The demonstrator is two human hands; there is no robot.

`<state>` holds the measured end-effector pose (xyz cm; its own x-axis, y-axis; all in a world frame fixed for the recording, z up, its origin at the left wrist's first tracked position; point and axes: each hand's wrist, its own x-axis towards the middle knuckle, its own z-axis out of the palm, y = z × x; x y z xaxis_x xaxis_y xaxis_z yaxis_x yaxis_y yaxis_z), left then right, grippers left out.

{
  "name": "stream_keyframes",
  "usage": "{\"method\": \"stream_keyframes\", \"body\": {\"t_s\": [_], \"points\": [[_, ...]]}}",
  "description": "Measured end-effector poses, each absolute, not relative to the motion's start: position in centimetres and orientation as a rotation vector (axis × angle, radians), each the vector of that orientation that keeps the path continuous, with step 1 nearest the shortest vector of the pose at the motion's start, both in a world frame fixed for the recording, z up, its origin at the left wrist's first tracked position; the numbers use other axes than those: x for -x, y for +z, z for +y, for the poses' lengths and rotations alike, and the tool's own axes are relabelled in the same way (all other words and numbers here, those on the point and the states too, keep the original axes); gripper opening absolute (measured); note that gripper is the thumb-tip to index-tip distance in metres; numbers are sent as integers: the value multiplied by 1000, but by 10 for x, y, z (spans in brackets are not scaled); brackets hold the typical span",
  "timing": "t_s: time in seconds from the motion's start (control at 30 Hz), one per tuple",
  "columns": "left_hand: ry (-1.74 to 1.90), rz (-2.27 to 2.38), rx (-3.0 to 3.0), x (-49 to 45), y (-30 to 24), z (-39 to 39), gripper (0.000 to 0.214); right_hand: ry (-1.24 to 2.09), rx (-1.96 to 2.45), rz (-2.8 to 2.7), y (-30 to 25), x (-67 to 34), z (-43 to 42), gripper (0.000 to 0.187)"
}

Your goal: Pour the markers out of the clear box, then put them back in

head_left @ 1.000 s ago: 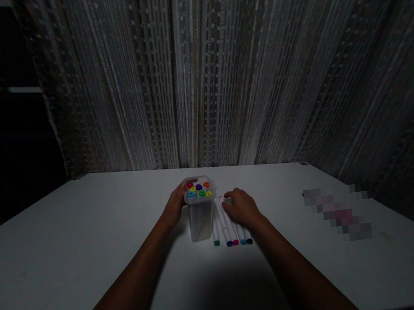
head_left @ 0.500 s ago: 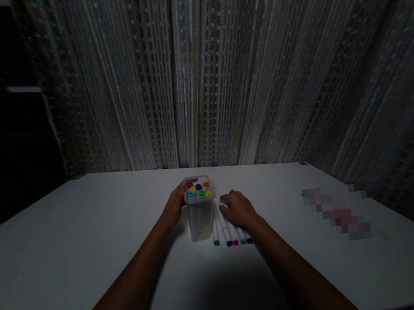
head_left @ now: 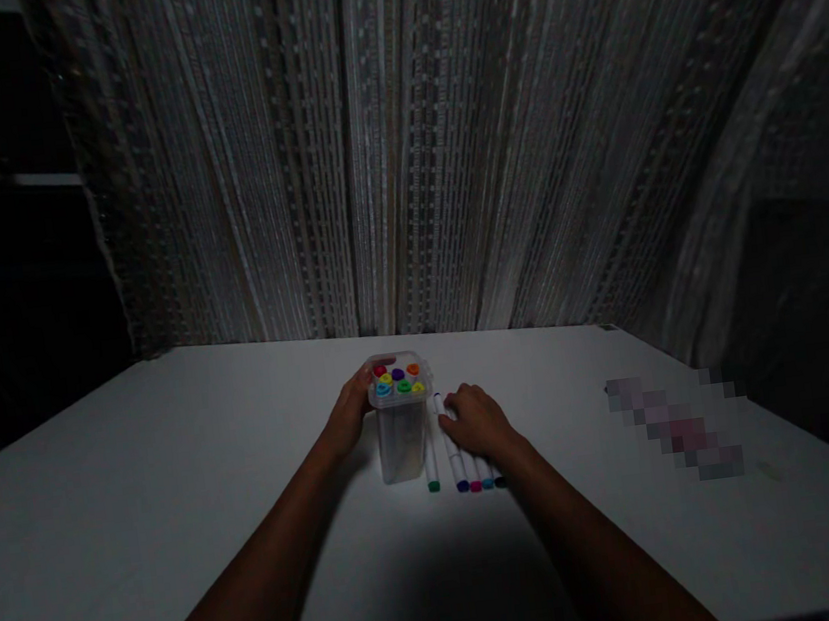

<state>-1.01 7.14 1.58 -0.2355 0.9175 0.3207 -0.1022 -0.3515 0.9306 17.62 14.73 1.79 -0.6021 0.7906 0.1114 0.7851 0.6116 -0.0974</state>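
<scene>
Clear box (head_left: 402,443) and loose markers (head_left: 456,461) on white table (head_left: 176,461)

The left hand (head_left: 350,414) grips the upright box's left side — coloured caps (head_left: 404,386) show at its top. The right hand (head_left: 479,418) curls over the markers lying beside the box — whether it pinches one, I cannot tell.

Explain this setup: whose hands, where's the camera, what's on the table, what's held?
There is no machine: these are one person's bare hands, seen from a camera worn on the head, looking forward and down. The left hand holds an upright, clear plastic rectangular container with bright-capped markers inside. Beside it, white-barrelled markers with coloured ends lie on the white table. The right hand is over them; whether it grips one is hidden. A pixelated patch farther right can't be identified.
</scene>
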Motion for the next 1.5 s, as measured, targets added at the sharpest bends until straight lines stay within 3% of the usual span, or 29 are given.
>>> {"method": "stream_keyframes", "body": {"t_s": [0.97, 1.5], "points": [[1703, 1074, -1214, 6, 20, 66, 64, 43, 1403, -2680, 19, -180, 150, 29], [1686, 1064, -1210, 6, 18, 71, 64, 110, 1451, -2581, 15, -192, 164, 41]]}}
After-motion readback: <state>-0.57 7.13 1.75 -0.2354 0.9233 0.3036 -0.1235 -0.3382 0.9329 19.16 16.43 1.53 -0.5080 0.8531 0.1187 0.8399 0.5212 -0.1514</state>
